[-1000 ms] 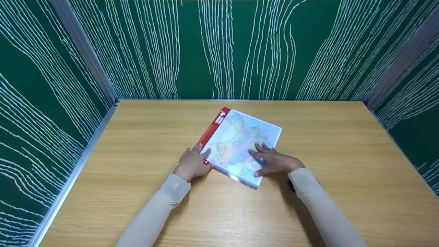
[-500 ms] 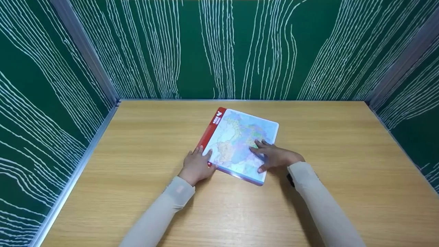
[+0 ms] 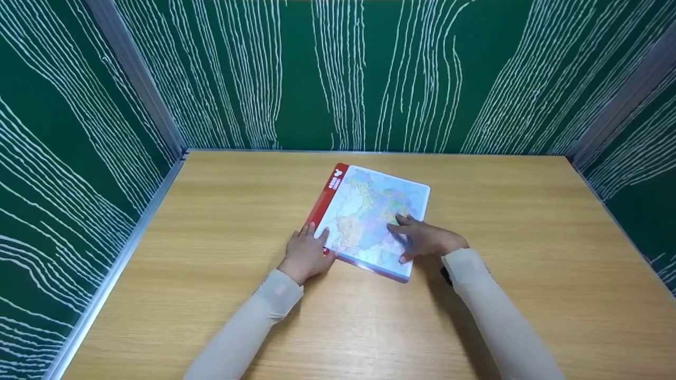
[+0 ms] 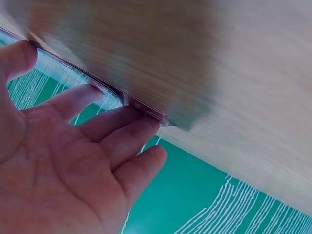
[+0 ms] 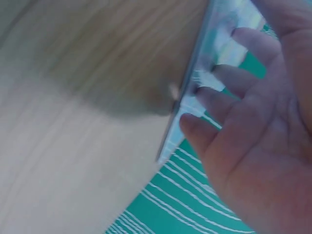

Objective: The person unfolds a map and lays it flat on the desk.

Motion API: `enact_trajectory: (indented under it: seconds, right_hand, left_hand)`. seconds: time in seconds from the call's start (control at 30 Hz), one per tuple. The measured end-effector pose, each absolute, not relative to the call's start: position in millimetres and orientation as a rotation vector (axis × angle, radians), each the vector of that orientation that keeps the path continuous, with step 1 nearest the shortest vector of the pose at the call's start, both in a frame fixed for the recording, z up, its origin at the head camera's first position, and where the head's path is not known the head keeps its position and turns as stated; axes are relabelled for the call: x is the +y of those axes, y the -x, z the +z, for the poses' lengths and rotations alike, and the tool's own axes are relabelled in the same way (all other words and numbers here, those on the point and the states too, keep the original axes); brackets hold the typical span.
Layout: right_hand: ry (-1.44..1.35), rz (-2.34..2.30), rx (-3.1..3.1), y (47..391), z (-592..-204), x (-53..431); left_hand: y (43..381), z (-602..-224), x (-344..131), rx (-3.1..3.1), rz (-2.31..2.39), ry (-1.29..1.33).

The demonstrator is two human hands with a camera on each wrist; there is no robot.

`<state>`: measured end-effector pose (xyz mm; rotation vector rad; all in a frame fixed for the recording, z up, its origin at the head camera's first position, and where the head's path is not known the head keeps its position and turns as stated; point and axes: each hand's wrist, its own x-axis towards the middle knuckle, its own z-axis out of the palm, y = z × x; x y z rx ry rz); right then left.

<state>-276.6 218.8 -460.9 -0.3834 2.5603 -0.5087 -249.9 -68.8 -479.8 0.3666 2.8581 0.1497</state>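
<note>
A thin, flat map (image 3: 364, 211) with rounded corners and a red strip along its left side lies turned at an angle on the wooden table. My left hand (image 3: 306, 254) is at its near left corner, fingertips on the red strip and thumb by the near edge. In the left wrist view the left hand's fingers (image 4: 131, 136) meet the map's thin side with the palm raised. My right hand (image 3: 428, 240) touches the map's right part with spread, fairly straight fingers. The right wrist view shows the right hand's fingertips (image 5: 200, 92) against the glossy map surface.
The wooden table (image 3: 211, 211) extends around the map. Green panels (image 3: 301, 79) with white wavy lines enclose its back and sides, joined by grey metal posts (image 3: 132, 68) at the corners.
The map has turned slightly counterclockwise, its near corner shifting right and away. My left hand has moved a little to the right; my right hand stays almost in place.
</note>
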Motion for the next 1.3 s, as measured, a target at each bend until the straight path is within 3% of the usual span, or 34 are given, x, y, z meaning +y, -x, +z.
enact_trajectory:
  seconds: [0.43,1.3]
  right_hand:
    - [0.406,-0.517,2.586,258,-457,214]
    - [0.409,-0.838,2.666,210,-469,189]
  left_hand:
    - [251,-476,-70,2.926,0.094,-0.481]
    - [303,-474,-93,2.79,0.218,-0.63]
